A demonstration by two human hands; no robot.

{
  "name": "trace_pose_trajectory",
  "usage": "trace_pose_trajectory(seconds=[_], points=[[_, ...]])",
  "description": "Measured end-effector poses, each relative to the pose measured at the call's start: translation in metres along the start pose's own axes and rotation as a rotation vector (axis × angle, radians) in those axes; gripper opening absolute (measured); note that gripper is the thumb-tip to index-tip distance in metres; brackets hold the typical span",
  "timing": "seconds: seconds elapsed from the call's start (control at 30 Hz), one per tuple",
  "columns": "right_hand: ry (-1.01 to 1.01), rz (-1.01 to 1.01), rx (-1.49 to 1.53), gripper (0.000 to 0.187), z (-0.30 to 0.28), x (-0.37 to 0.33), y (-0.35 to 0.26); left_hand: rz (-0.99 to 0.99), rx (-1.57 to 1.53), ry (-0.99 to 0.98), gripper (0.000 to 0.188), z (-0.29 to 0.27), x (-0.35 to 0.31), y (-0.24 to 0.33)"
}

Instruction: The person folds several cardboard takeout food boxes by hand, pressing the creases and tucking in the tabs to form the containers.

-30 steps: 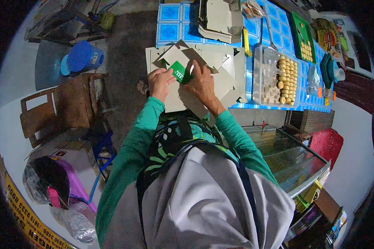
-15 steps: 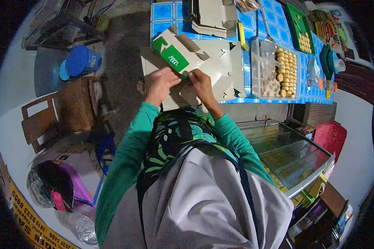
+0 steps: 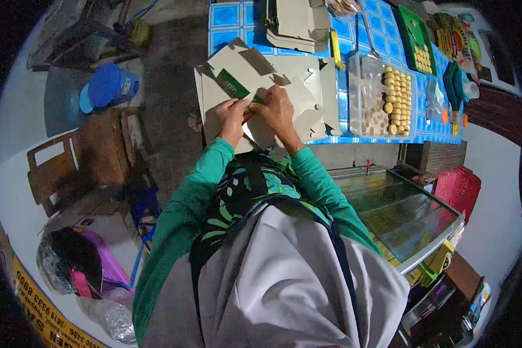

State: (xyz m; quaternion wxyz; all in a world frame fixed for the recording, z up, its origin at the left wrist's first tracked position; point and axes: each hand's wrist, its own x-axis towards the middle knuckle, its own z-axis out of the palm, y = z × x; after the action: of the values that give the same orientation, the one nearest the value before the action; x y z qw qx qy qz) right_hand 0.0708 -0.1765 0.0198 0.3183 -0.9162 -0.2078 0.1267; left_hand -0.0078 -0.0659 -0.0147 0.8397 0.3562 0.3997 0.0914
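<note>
Both hands work at the near end of a partly folded cardboard box [image 3: 234, 56], grey-white with a green printed panel, its flaps sticking up. My left hand [image 3: 231, 118] pinches the box's near left edge. Close beside it, my right hand [image 3: 275, 110] has its fingers bent onto the same box, gripping a green edge piece. The fingertips of both hands nearly meet and cover that corner. Beneath lie flat unfolded cardboard sheets [image 3: 322, 87] with small cut tabs, at the near edge of the table.
A blue checked cloth covers the table [image 3: 343, 107]. Open boxes [image 3: 298, 26] are stacked at the back. To the right stand a clear plastic tub [image 3: 368, 110] with rows of small round pastries [image 3: 398, 95], and a green tray [image 3: 417, 40]. A glass case [image 3: 394, 203] stands below.
My left hand has moved right and closed on the box's edge. The green panel has tilted up, showing narrower, and my right hand has turned over the corner.
</note>
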Motion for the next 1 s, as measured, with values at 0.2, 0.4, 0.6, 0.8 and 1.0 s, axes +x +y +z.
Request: trace_pose_trajectory(seconds=[0.2,0.4,0.6,0.8,1.0], points=[[-0.022,-0.483,-0.328,0.051,-0.036,-0.062,-0.041,-0.05,-0.031,0.066,0.025,-0.025,0.019,0.0],[0.041,-0.459,-0.045,0.024,-0.022,-0.054,-0.006,-0.048,-0.259,-0.209,0.011,-0.021,0.017,0.014],[-0.132,0.1,0.595,0.008,-0.011,-0.03,0.016,-0.087,-0.059,-0.207,0.022,0.002,-0.022,0.015],[-0.051,-0.09,0.043,0.041,-0.012,-0.024,0.004,-0.004,0.022,0.049,0.022,-0.005,-0.003,-0.015],[0.08,0.014,-0.106,0.061,-0.005,-0.015,-0.01,-0.163,0.082,0.106,0.024,0.005,0.001,-0.008]])
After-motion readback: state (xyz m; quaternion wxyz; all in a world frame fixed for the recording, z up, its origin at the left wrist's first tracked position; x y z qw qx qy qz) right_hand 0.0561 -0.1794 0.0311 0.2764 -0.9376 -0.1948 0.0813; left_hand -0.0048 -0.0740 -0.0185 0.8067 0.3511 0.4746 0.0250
